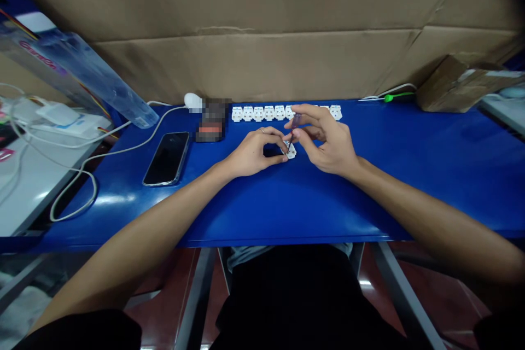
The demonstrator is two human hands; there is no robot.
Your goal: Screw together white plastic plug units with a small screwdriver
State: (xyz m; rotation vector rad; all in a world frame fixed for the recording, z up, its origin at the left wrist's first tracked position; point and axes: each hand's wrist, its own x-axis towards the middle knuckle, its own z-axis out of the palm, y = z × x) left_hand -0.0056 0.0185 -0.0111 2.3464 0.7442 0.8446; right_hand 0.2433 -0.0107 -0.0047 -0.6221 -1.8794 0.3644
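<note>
On the blue table, my left hand [259, 152] pinches a small white part [291, 151] between thumb and fingers. My right hand [326, 139] grips a thin screwdriver [296, 119] with a clear purplish handle. Its dark shaft slants down, and the tip meets the white part beside my left fingertips. Behind my hands, several similar white parts [258, 114] stand in a row along the back of the table; my right hand hides some of them.
A phone [167, 158] and a blurred dark item [212, 120] lie left of my hands. White cables [118, 150] loop over the table's left side. A cardboard box [451, 85] stands at the back right, near a green cable tie [388, 98]. Cardboard [262, 65] lines the back.
</note>
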